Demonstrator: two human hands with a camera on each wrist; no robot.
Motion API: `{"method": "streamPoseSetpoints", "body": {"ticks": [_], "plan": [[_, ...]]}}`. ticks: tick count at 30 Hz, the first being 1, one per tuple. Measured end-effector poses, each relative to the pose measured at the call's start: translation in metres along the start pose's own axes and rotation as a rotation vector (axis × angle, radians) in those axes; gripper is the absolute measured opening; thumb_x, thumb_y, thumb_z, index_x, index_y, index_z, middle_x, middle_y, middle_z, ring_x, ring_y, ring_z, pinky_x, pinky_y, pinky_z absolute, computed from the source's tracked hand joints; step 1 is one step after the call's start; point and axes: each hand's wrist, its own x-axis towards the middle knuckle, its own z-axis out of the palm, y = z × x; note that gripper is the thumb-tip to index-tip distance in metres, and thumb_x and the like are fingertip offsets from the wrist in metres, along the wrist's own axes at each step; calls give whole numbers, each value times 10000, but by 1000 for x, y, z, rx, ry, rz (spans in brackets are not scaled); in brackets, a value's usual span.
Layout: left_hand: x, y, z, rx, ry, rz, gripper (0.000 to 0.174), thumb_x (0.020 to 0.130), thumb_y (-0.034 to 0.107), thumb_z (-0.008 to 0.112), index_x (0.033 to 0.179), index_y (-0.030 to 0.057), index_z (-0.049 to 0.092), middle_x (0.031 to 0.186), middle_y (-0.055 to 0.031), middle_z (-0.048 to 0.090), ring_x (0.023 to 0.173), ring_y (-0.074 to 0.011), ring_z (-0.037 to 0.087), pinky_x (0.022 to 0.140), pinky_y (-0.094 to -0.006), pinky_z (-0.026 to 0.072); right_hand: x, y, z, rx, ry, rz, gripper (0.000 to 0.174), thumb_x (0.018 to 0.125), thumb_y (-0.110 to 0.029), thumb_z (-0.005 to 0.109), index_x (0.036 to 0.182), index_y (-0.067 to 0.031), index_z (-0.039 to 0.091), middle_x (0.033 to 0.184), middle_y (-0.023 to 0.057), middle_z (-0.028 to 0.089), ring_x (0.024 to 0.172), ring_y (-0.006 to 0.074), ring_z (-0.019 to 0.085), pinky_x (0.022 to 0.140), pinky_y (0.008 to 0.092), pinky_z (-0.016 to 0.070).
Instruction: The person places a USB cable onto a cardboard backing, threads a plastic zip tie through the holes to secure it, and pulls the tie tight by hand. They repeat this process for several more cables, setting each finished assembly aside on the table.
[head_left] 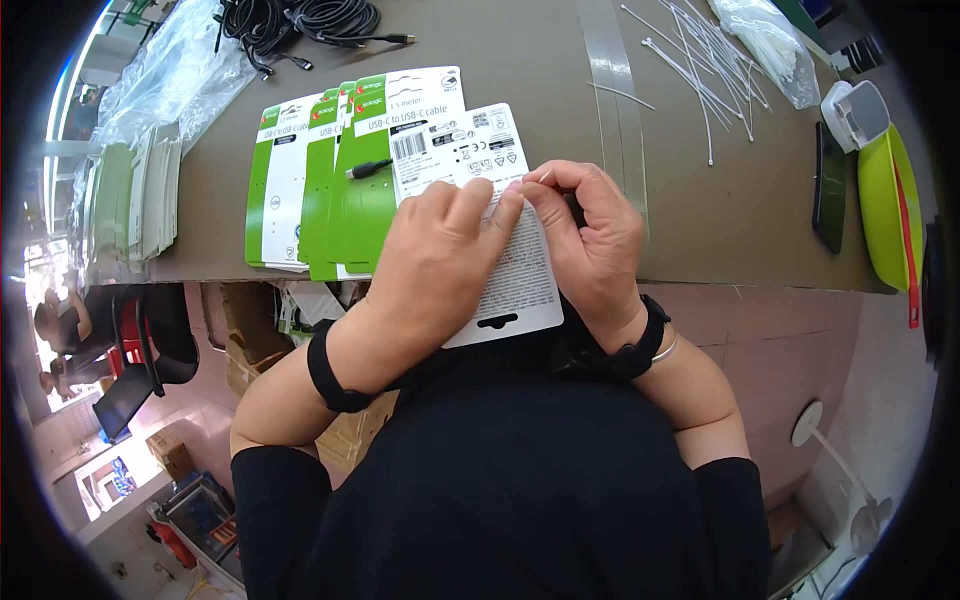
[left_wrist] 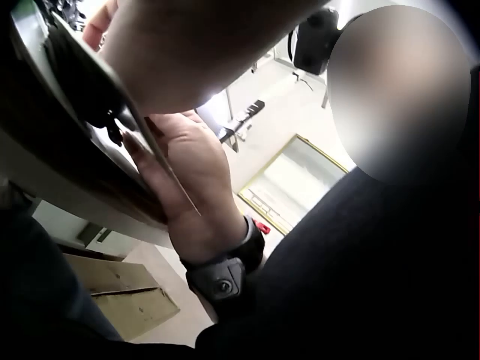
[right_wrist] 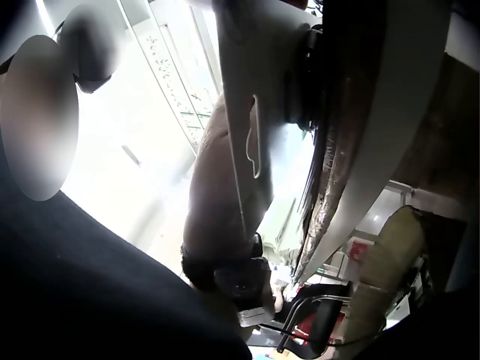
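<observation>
My left hand point(head_left: 435, 265) grips a white printed packaging card point(head_left: 520, 280), thumb over its back face. The card lies tilted at the table's front edge, its hang-hole end towards my body. A black USB-C cable plug point(head_left: 369, 170) sticks out past the card's left side. My right hand point(head_left: 600, 225) pinches a thin white cable tie between thumb and forefinger at the card's right edge, right beside the left thumb tip. In the left wrist view a dark cable coil point(left_wrist: 71, 71) lies behind the card; most of it is hidden in the head view.
Several green-and-white cards point(head_left: 345, 215) lie left of my hands, with more stacked cards point(head_left: 155, 195) farther left. Coiled black cables point(head_left: 335, 18) and a plastic bag point(head_left: 180, 70) are behind. Loose cable ties point(head_left: 715, 75), a phone point(head_left: 828, 190) and a lime-green bowl point(head_left: 888, 205) stand right.
</observation>
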Motion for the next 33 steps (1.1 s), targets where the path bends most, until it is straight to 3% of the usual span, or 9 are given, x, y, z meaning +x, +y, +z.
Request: {"method": "streamPoseSetpoints", "body": {"ticks": [6,8,14,18,21,23,26,30,33], "plan": [[5,17,-1,228,-132,31,365,759,52,547,1122,42,581,938,-88,523,784,-229,524,634,-335,442,-1,2,-6,41,-9,-34,101,816,-20,650,905,-3,605,792,88,619,658,169,586,606,268,473],[7,13,-3,232,-158,27,362,759,38,551,1121,31,578,939,-89,523,776,-234,529,637,-339,446,1,-5,-18,198,-128,208,146,846,-5,621,984,23,583,827,58,615,716,99,566,646,225,467],[-6,-4,-4,-480,127,-311,286,820,-2,535,1105,-12,555,907,-79,544,765,-182,552,672,-284,454,9,-37,-41,-125,-478,453,271,867,1,591,1131,39,542,842,33,603,744,45,545,655,192,458],[-10,-16,-4,-948,485,-480,225,878,27,517,1100,-4,535,885,-51,540,750,-121,532,656,-244,451,14,-43,-24,54,-387,341,283,842,-7,614,1122,21,580,848,41,602,726,66,550,646,202,462],[-20,-40,-18,-1155,710,-577,193,905,60,514,1091,9,529,889,-32,528,745,-85,503,638,-226,444,39,-60,-36,-265,-266,-424,234,800,7,643,1034,0,632,850,60,601,703,112,565,638,217,470],[-29,-52,-28,-1181,784,-615,179,918,79,515,1083,12,530,896,-20,522,753,-62,487,636,-216,437,41,-62,-43,-358,-404,-502,227,784,11,655,1010,-5,641,850,68,601,702,132,571,641,230,475],[-42,-62,-34,-1090,487,-695,189,902,98,554,1062,1,530,865,-19,529,740,-57,485,625,-203,428,40,-60,-50,-546,-682,-654,214,750,18,678,961,-16,659,850,84,601,701,172,581,647,257,485],[-44,-50,-36,-865,-20,-678,228,868,124,599,1029,-19,526,818,-63,563,717,-133,547,625,-252,455,23,-41,-51,-352,-788,-346,245,747,3,677,988,-22,644,869,89,601,717,203,571,651,302,486],[-23,-31,-25,-530,23,-596,261,829,125,628,1017,-25,527,795,-107,575,716,-223,574,637,-303,470,17,-42,-29,-312,-488,61,282,746,-37,688,1019,-21,623,907,92,599,750,228,566,665,334,485]]}}
